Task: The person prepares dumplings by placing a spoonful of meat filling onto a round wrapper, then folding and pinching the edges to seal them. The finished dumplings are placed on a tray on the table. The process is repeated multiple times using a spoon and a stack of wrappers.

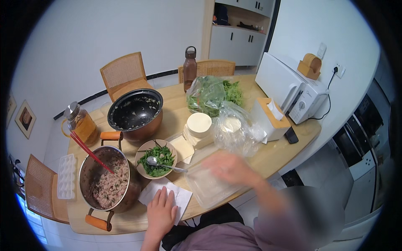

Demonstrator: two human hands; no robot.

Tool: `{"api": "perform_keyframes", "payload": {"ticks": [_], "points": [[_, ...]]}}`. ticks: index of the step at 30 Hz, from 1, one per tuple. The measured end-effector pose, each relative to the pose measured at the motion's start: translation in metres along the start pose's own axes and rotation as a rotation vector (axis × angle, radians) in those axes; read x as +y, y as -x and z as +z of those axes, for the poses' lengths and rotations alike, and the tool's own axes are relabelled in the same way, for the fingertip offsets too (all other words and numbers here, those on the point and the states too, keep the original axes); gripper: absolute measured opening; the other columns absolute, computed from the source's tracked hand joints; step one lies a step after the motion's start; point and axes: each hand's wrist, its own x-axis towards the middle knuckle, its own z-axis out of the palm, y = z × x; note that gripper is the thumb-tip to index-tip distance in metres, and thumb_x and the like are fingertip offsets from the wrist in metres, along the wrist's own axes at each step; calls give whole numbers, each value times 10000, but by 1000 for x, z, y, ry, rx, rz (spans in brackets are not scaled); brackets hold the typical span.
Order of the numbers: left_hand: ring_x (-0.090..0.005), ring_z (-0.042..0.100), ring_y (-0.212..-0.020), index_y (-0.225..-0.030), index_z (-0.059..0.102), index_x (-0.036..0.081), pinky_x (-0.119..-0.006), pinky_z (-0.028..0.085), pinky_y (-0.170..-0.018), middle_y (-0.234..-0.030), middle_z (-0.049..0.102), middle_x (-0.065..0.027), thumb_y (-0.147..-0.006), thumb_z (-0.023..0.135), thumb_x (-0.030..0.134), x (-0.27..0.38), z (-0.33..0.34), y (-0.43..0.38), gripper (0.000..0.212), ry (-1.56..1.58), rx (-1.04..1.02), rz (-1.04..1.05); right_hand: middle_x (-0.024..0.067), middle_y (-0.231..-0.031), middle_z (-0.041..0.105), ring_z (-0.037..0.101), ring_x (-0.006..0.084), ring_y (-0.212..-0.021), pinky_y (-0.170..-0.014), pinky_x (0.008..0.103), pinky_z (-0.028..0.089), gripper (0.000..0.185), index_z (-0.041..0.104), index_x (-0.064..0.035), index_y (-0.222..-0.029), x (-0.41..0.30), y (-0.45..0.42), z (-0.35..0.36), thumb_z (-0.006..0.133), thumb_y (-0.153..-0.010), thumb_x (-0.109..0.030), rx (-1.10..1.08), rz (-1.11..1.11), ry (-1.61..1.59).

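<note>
My left hand (pixel 161 208) lies flat on a folded white paper towel (pixel 185 196) at the table's near edge, fingers extended and thumb apart. Blurred by motion, my right hand (pixel 232 169) is over a clear plastic tray or lid (pixel 205 191); whether its fingers hold anything is unclear. Beyond the towel, a bowl of chopped leafy greens (pixel 157 168) has a metal spoon (pixel 152 161) resting in it. Left of it stands a steel pot (pixel 135 188) of minced filling (pixel 111 186) with red chopsticks (pixel 91 152) leaning inside. Round dough wrappers (pixel 199 123) are stacked behind square wrappers (pixel 183 147).
A dark inner pot (pixel 135 111) with food residue and a glass pitcher (pixel 83 125) stand at the back left. Bagged greens (pixel 210 94), a brown bottle (pixel 190 70), a crumpled plastic bag (pixel 238 135), a tissue box (pixel 270 125) and a microwave (pixel 285 84) line the far and right sides.
</note>
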Motion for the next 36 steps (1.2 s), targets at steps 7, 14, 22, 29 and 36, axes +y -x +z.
{"api": "perform_keyframes", "payload": {"ticks": [7, 14, 22, 29, 36], "points": [[-368, 259, -1354, -1366, 413, 74, -555, 181, -1080, -1441, 352, -153, -834, 564, 426, 11, 19, -3, 656, -196, 93, -11, 58, -995, 621, 570, 257, -961, -808, 366, 474, 225, 653, -98, -984, 69, -46, -48, 670, -776, -183, 149, 58, 247], [-379, 198, -1378, -1408, 368, 138, -580, 114, -1092, -1478, 305, -124, -880, 487, 469, 10, 17, -2, 634, -237, 10, -15, 31, -885, 576, 542, 226, -942, -787, 355, 472, 210, 614, -105, -860, 91, -97, -25, 720, -712, -210, -33, -35, 274], [-369, 236, -1362, -1390, 397, 145, -586, 156, -1074, -1459, 336, -115, -866, 509, 469, 10, 18, -2, 626, -255, 44, -7, 65, -842, 583, 568, 233, -877, -752, 344, 469, 175, 618, -75, -800, 106, -108, -30, 710, -720, -202, -169, -2, 126], [-372, 228, -1367, -1407, 357, 110, -576, 148, -1083, -1474, 308, -123, -867, 505, 473, 11, 16, -2, 668, -255, 35, -5, 81, -821, 585, 580, 247, -817, -722, 344, 472, 136, 615, -49, -805, 108, -111, -25, 655, -756, -169, -157, 43, 89], [-356, 329, -1314, -1349, 418, 62, -525, 218, -1073, -1435, 362, -139, -812, 622, 357, 11, 3, 2, 646, -29, 210, -22, 106, -795, 629, 610, 244, -754, -687, 345, 482, 149, 596, -26, -825, 119, -123, -30, 619, -799, -171, 142, 243, -190]]}}
